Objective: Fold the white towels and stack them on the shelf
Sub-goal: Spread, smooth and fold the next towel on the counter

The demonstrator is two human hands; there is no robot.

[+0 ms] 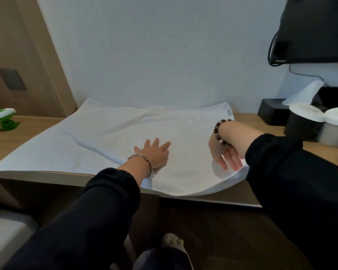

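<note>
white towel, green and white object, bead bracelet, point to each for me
white towel (109,133), head view, flat middle of the cloth
green and white object (6,124), head view, its green base
bead bracelet (215,130), head view, beads on the right wrist

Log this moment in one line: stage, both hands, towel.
stage: unfolded | left hand: flat on towel | right hand: touches near right corner | towel: spread on desk, near edge overhanging

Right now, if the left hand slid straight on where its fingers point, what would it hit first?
Only more towel, then probably the wall; the left hand meets nothing else.
</note>
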